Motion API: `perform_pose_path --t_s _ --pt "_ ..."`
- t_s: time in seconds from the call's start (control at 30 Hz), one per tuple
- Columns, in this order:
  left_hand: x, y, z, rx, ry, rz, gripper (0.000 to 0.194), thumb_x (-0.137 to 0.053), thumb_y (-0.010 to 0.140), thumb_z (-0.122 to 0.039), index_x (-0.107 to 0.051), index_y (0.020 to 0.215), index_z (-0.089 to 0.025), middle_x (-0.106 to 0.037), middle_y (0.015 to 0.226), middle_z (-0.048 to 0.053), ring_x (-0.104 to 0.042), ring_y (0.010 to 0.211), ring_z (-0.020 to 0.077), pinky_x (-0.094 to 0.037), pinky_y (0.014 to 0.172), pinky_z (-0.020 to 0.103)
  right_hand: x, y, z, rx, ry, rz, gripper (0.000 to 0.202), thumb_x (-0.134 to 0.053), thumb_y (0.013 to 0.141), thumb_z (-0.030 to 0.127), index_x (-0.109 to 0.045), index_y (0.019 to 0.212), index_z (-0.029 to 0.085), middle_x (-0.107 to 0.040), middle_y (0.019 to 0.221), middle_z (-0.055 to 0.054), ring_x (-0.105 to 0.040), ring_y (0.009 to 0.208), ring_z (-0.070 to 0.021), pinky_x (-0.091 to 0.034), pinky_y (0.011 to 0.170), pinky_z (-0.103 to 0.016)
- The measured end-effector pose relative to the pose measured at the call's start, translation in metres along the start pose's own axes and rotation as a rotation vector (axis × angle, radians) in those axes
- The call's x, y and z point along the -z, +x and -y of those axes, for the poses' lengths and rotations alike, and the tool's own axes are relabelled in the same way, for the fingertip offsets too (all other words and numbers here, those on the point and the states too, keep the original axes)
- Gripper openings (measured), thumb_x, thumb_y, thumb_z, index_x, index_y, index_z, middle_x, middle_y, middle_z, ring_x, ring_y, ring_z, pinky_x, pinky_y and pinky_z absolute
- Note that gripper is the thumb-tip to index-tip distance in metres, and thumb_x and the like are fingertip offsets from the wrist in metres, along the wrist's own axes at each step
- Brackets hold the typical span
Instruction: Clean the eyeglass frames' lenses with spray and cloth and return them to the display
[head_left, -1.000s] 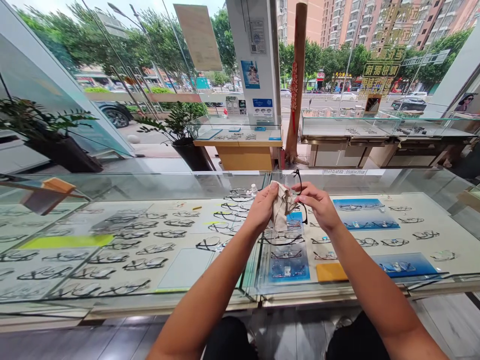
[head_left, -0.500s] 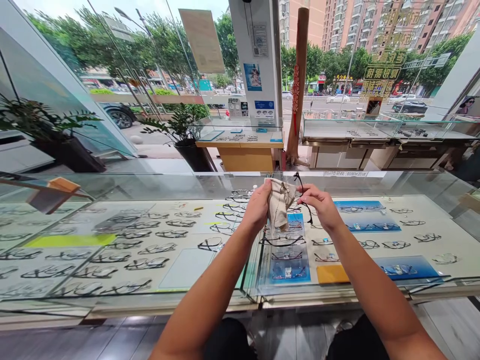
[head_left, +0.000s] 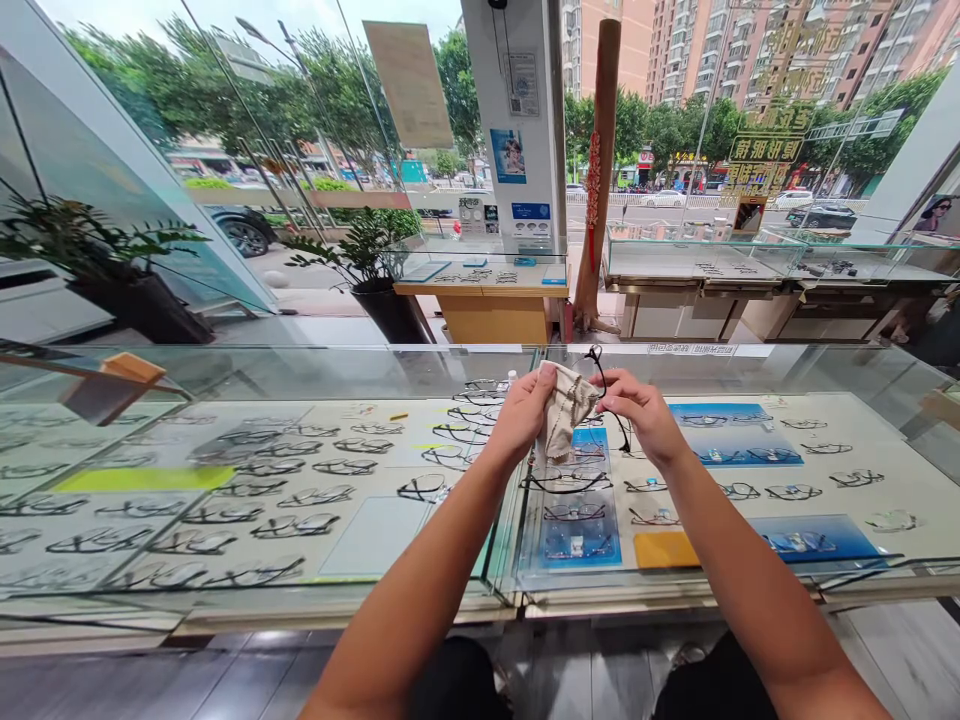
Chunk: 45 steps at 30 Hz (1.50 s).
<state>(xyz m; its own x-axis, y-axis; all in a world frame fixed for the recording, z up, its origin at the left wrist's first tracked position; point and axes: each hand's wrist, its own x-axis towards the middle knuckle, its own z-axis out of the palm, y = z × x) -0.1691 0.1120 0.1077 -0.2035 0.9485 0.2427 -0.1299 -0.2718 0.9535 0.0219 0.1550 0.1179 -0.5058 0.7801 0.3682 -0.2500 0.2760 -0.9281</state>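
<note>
My left hand point(head_left: 527, 407) is closed on a beige cleaning cloth point(head_left: 564, 410) with zigzag edges, its thumb pressed on top. The cloth is wrapped over part of a pair of dark-framed eyeglasses point(head_left: 604, 375), whose lenses are hidden by it. With thumb and fingertips, my right hand point(head_left: 637, 410) pinches the glasses at the cloth's right side. Their dark temple arms stick out, one upward and one down past my right fingers. Both hands are above the glass top of a display case point(head_left: 495, 560). Another pair of glasses point(head_left: 564, 483) sits just below the cloth.
Rows of eyeglasses point(head_left: 296, 525) fill the display case on both sides. Blue display cards point(head_left: 739, 440) and an orange card point(head_left: 666, 549) lie among them. A small white bottle point(head_left: 512, 378) stands behind my left hand. Beyond are another case point(head_left: 480, 275), a wooden post point(head_left: 600, 180) and potted plants point(head_left: 382, 300).
My left hand and the cloth have shifted slightly right, closer to my right hand, and the cloth has changed its folds. My right hand keeps its pinch on the glasses.
</note>
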Motion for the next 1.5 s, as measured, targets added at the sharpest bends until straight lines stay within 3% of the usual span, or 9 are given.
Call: perform_pose_path --t_s 0.23,0.37,0.63,0.8,1.0,1.23,1.37,1.5 --pt "0.0 0.0 -0.001 0.013 -0.037 0.033 0.073 -0.076 0.074 -0.085 -0.075 0.09 -0.014 -0.076 0.074 0.007 -0.071 0.065 0.0192 -0.054 0.061 0.028 0.0 0.001 -0.004 -0.017 -0.049 0.017 0.03 -0.086 0.077 0.053 -0.08 0.068 0.025 -0.066 0.114 -0.008 -0.058 0.125 -0.03 -0.046 0.111 -0.046" --pt "-0.001 0.0 -0.003 0.049 -0.089 0.043 0.077 -0.079 0.069 -0.086 -0.076 0.094 -0.013 -0.079 0.08 0.009 -0.074 0.069 0.0209 -0.058 0.067 0.031 -0.002 0.002 -0.008 -0.03 -0.054 0.043 0.03 -0.087 0.075 0.053 -0.08 0.067 0.025 -0.065 0.113 -0.007 -0.061 0.115 -0.0272 -0.049 0.105 -0.045" --pt "-0.001 -0.004 -0.004 0.028 -0.101 0.124 0.063 -0.091 0.069 -0.069 -0.076 0.095 -0.013 -0.076 0.077 0.005 -0.067 0.065 0.015 -0.054 0.065 0.026 -0.003 0.001 -0.01 0.002 -0.054 0.1 0.029 -0.084 0.08 0.051 -0.078 0.07 0.025 -0.066 0.086 -0.003 -0.06 0.093 -0.0225 -0.046 0.1 -0.042" --pt "-0.007 -0.007 -0.005 0.012 -0.063 0.097 0.065 -0.096 0.063 -0.065 -0.075 0.099 -0.015 -0.074 0.08 0.002 -0.064 0.068 0.0133 -0.052 0.066 0.024 -0.004 0.001 -0.009 0.08 -0.056 0.096 0.027 -0.083 0.082 0.045 -0.072 0.07 0.023 -0.066 0.088 -0.002 -0.058 0.092 -0.0211 -0.045 0.096 -0.039" --pt "-0.011 -0.01 -0.004 -0.015 0.052 0.049 0.063 -0.092 0.064 -0.071 -0.076 0.085 -0.014 -0.07 0.073 0.002 -0.058 0.065 0.0124 -0.047 0.063 0.024 -0.004 0.002 -0.009 0.136 -0.094 0.095 0.027 -0.078 0.085 0.04 -0.066 0.069 0.021 -0.061 0.085 -0.001 -0.056 0.089 -0.0197 -0.044 0.093 -0.037" --pt "-0.006 -0.007 -0.007 0.032 -0.064 0.071 0.06 -0.096 0.061 -0.065 -0.073 0.079 -0.013 -0.066 0.068 0.0 -0.055 0.059 0.0101 -0.044 0.059 0.023 -0.002 0.003 -0.011 0.113 -0.124 0.083 0.033 -0.079 0.084 0.047 -0.066 0.067 0.022 -0.055 0.083 0.0 -0.054 0.086 -0.019 -0.042 0.092 -0.038" --pt "-0.004 -0.007 -0.009 0.058 -0.127 0.114 0.059 -0.096 0.064 -0.064 -0.071 0.083 -0.014 -0.068 0.072 0.001 -0.059 0.062 0.0116 -0.049 0.062 0.024 -0.001 0.002 -0.011 0.126 -0.142 0.086 0.029 -0.075 0.088 0.044 -0.07 0.07 0.022 -0.056 0.081 0.0 -0.054 0.086 -0.0191 -0.043 0.092 -0.038" --pt "-0.005 -0.009 -0.011 0.031 -0.077 0.162 0.056 -0.099 0.062 -0.056 -0.073 0.091 -0.015 -0.067 0.071 -0.001 -0.056 0.061 0.0106 -0.045 0.059 0.023 0.0 0.002 -0.011 0.101 -0.108 0.08 0.031 -0.075 0.087 0.045 -0.067 0.069 0.021 -0.057 0.078 0.001 -0.053 0.081 -0.0177 -0.044 0.087 -0.036"
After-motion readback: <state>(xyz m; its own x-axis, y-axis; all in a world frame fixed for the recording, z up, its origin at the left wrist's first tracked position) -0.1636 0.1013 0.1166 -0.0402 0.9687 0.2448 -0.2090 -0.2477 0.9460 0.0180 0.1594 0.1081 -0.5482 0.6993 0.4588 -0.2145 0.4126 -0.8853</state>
